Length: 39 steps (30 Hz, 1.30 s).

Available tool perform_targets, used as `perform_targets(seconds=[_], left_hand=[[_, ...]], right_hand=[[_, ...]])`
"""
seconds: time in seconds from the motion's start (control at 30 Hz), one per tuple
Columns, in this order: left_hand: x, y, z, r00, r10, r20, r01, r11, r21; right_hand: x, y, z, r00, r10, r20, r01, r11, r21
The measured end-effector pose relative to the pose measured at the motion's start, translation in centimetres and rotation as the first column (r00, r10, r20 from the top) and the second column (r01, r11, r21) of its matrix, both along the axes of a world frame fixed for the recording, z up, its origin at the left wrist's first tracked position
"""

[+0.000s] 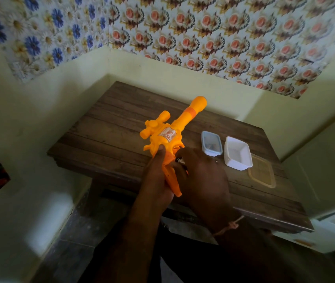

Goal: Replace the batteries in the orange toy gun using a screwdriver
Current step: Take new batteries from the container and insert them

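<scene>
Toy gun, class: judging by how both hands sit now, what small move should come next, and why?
Probably seat the small dark item, pinched by the right hand, into the grip of the orange toy gun: the left hand steadies the gun, and the item already touches it.

Dim room, soft daylight, heavy wide-angle bend at the edges.

I see the light falling unevenly: a pale patch glows on the floor (46,219) at lower left, while both hands, left hand (158,178) and right hand (205,180), read as dark shapes with little detail. The orange toy gun (170,133) is the brightest, sharpest thing. The wallpaper (223,37) smears towards the corners, and the wooden table (105,139) edges curve with lens distortion.
</scene>
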State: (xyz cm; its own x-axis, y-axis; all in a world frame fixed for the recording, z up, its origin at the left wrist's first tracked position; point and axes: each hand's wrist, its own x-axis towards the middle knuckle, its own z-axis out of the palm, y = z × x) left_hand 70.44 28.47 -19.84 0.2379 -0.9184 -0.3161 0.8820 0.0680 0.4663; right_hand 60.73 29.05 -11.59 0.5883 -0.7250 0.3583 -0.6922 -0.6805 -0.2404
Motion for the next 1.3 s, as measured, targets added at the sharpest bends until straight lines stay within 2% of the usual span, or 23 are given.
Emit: perform_targets(seconds=[0.07,0.17,0.3,0.4,0.53,0.67,0.77,0.97,1.03,1.1,1.17,1.23,1.27,1.3], left_hand=[[-0.1,0.1,0.0,1.0,-0.006,-0.002,0.006,1.0,0.008],[0.1,0.0,-0.1,1.0,-0.02,0.012,0.02,1.0,0.02],[0.3,-0.3,-0.4,1.0,0.002,0.003,-0.002,0.999,0.038],[0.3,-0.4,-0.4,1.0,0.01,-0.022,-0.009,0.998,0.059],[0.4,-0.5,-0.3,0.999,0.015,-0.032,-0.013,0.999,0.049],[0.3,-0.5,-0.4,0.998,0.041,0.046,-0.043,0.997,0.062],[0.2,-0.4,-0.2,0.998,0.047,0.048,-0.049,0.997,0.053],[-0.4,-0.3,-0.2,1.0,0.01,0.023,-0.009,1.0,-0.029],[-0.5,-0.2,-0.1,1.0,-0.012,0.012,0.012,0.998,-0.056],[-0.4,-0.2,-0.1,1.0,-0.018,0.017,0.019,0.998,-0.06],[-0.2,-0.4,-0.5,1.0,0.002,0.022,-0.001,0.998,-0.062],[0.0,-0.5,-0.7,0.999,0.025,0.023,-0.024,0.998,-0.062],[0.1,-0.7,-0.7,0.999,0.027,0.018,-0.026,0.998,-0.061],[0.3,-0.7,-0.9,1.0,0.027,0.015,-0.026,0.998,-0.056]], right_hand=[[0.3,0.0,-0.6,0.995,0.019,-0.101,-0.028,0.996,-0.084],[0.4,0.2,-1.4,0.987,-0.01,-0.158,-0.012,0.99,-0.141],[-0.6,0.0,-1.7,0.991,0.009,-0.131,-0.013,1.0,-0.026],[-1.2,0.1,-1.7,0.996,0.049,-0.07,-0.048,0.999,0.018],[-1.8,0.5,-1.5,0.995,0.074,-0.064,-0.069,0.994,0.083],[-2.4,0.5,-0.7,0.981,0.111,-0.159,-0.079,0.978,0.191],[-2.3,0.3,-0.2,0.969,0.131,-0.211,-0.09,0.977,0.195],[-0.1,-1.3,0.4,0.984,0.012,-0.177,0.021,0.982,0.187],[0.4,-2.0,0.2,0.996,-0.047,-0.07,0.063,0.966,0.25],[0.4,-2.5,0.0,0.984,-0.149,0.099,0.098,0.913,0.396],[-0.1,-2.7,0.3,0.929,-0.251,0.272,0.029,0.782,0.623],[-0.9,-2.3,1.1,0.81,-0.369,0.456,-0.224,0.523,0.822],[-1.3,-2.0,1.6,0.749,-0.407,0.523,-0.348,0.43,0.833],[-1.7,-1.7,1.8,0.711,-0.414,0.568,-0.418,0.4,0.815]])
